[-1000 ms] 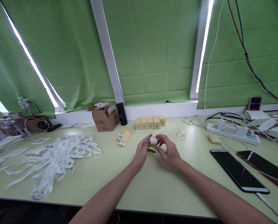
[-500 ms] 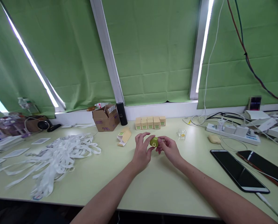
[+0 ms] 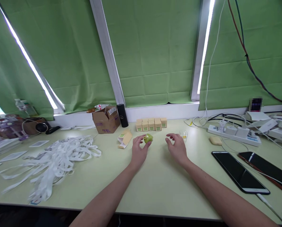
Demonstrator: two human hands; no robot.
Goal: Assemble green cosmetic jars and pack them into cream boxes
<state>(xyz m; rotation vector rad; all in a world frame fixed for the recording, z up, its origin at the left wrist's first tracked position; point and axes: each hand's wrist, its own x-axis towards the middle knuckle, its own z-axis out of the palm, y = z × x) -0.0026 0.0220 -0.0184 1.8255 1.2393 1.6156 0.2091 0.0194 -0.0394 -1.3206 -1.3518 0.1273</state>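
Note:
In the head view my left hand point(image 3: 139, 149) pinches a small rounded green object point(image 3: 148, 138) with a pale loop on it, between thumb and fingers; its exact kind is unclear. My right hand point(image 3: 177, 148) is off to the right with thumb and fingers apart and holds nothing. Just behind its fingers stands a small clear plastic container point(image 3: 184, 135) with a yellow spot inside. An opened small kraft box point(image 3: 125, 139) with a green label lies left of my left hand. Several similar closed boxes point(image 3: 151, 125) stand grouped behind the hands.
A heap of white straps point(image 3: 58, 160) covers the table's left. A cardboard carton point(image 3: 106, 121) and a black cylinder point(image 3: 122, 115) stand at the back. On the right are a power strip point(image 3: 233, 134), a pale case point(image 3: 215, 141), two phones, one a white-edged phone point(image 3: 240, 171), and cables.
My right hand has let go of the green object and moved right, toward the clear container. The left hand has shifted slightly left, still with the green object, now turned.

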